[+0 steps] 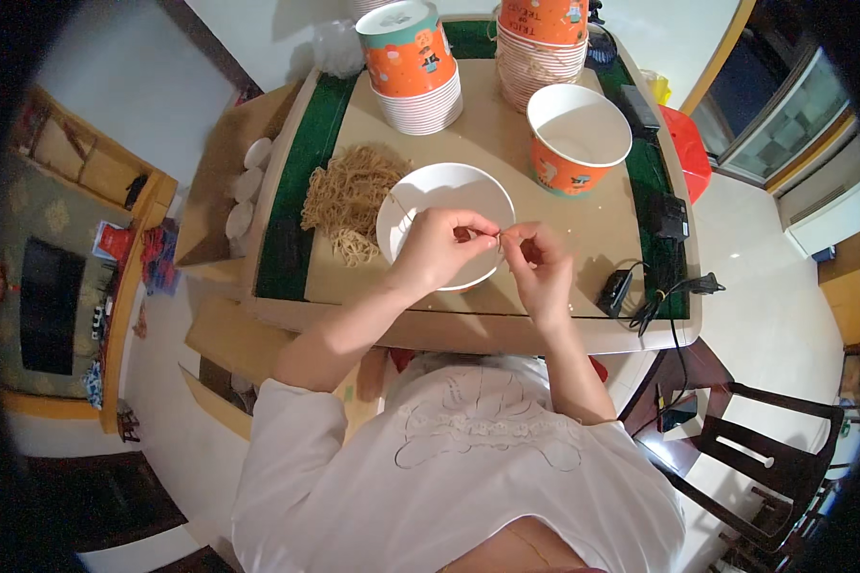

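Note:
Over the front right rim of a white paper bucket (pixel 444 180), my left hand (pixel 440 246) and my right hand (pixel 542 269) meet with fingertips pinched. Between them is a short bit of thin brown twine (pixel 500 236), mostly covered by the fingers. Both hands are closed on it. The bucket stands with its open mouth up, and a thin strand shows inside its left part. Just left of it lies a tangled heap of tan twine (pixel 352 191). My hands hide the bucket's right rim and part of its inside.
An open orange bucket (pixel 580 134) stands at the right. Behind are a left stack of upturned buckets (pixel 416 100) and a right stack (pixel 540 67). Black adapters (pixel 672 218) and cables lie along the table's right edge. A cardboard box (pixel 222 181) with white round pieces adjoins the left side.

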Tool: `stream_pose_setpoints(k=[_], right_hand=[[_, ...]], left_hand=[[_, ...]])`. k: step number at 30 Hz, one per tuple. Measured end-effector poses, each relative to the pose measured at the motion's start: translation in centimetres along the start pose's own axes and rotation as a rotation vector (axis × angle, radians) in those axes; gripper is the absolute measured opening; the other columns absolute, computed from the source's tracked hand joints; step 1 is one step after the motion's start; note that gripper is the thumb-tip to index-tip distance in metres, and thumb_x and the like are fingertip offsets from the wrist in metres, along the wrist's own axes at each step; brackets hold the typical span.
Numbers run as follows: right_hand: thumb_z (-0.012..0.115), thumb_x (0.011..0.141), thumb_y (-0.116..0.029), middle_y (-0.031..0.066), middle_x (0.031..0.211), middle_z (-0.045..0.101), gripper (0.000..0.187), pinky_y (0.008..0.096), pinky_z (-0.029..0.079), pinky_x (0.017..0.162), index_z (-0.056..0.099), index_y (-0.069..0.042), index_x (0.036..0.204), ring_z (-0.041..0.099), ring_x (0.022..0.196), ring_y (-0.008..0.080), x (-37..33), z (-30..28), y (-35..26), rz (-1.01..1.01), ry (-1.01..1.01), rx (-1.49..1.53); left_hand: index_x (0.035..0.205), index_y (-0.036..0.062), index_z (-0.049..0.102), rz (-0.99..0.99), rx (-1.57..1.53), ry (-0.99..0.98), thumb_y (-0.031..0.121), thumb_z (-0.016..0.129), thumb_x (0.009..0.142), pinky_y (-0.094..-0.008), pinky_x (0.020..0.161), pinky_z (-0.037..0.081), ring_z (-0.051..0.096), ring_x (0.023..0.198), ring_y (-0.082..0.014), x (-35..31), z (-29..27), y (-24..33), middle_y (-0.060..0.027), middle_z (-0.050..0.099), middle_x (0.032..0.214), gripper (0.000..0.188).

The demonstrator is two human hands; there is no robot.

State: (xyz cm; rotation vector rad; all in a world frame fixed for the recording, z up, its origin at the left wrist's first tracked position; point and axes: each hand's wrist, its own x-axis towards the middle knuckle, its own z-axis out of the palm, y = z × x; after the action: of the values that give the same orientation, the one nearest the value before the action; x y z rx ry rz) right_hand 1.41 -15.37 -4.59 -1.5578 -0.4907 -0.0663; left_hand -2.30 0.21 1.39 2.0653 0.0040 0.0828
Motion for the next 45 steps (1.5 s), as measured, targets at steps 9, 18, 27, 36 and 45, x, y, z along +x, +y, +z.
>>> stream_pose_setpoints(k=[9,18,27,36,45], right_hand=[[0.067,0.080,-0.001,0.0025,0.076,0.060,0.022,0.0205,0.042,0.051,0.056,-0.002,0.100,0.049,0.057,0.0047,-1.0,0.8,-1.9,-0.021,-0.024,-0.072],[0.065,0.082,-0.001,0.0021,0.073,0.060,0.012,0.0199,0.043,0.051,0.058,-0.001,0.091,0.051,0.057,0.0049,-0.4,0.7,-1.7,0.075,-0.004,-0.022],[0.064,0.082,-0.001,0.0006,0.068,0.058,0.006,0.0185,0.039,0.049,0.061,0.001,0.087,0.048,0.056,0.0027,0.0,0.6,-1.1,0.010,0.017,-0.050],[0.064,0.083,-0.002,0.0008,0.070,0.059,0.005,0.0186,0.040,0.050,0.062,0.000,0.087,0.048,0.058,0.0029,-0.1,0.7,-1.3,0.009,0.052,-0.070],[0.065,0.082,-0.001,0.0017,0.068,0.058,0.007,0.0191,0.040,0.051,0.062,0.000,0.088,0.049,0.058,0.0038,-0.1,0.9,-1.3,0.006,0.045,-0.093]], left_hand=[[0.085,0.0009,0.066,0.084,0.063,0.137,0.006,0.064,0.079,-0.0261,0.059,0.049,0.062,0.065,-0.0133,-0.5,0.3,0.6,-0.0087,0.067,0.078,0.007],[0.085,0.0031,0.066,0.045,0.008,0.175,0.003,0.065,0.080,-0.0190,0.057,0.042,0.055,0.064,-0.0034,-1.2,0.4,0.5,-0.0010,0.067,0.079,0.005],[0.088,0.0028,0.065,0.032,-0.032,0.185,0.003,0.064,0.081,-0.0180,0.059,0.043,0.056,0.069,-0.0031,-0.5,0.4,0.4,-0.0013,0.066,0.081,0.007],[0.101,0.0018,0.065,-0.025,-0.168,0.166,0.006,0.067,0.081,-0.0187,0.064,0.045,0.057,0.076,-0.0052,-0.5,0.5,0.4,-0.0035,0.067,0.087,0.020],[0.098,0.0030,0.067,0.080,-0.073,0.176,0.005,0.068,0.080,-0.0186,0.058,0.043,0.056,0.068,-0.0042,-0.1,0.9,0.1,-0.0018,0.067,0.084,0.018]])
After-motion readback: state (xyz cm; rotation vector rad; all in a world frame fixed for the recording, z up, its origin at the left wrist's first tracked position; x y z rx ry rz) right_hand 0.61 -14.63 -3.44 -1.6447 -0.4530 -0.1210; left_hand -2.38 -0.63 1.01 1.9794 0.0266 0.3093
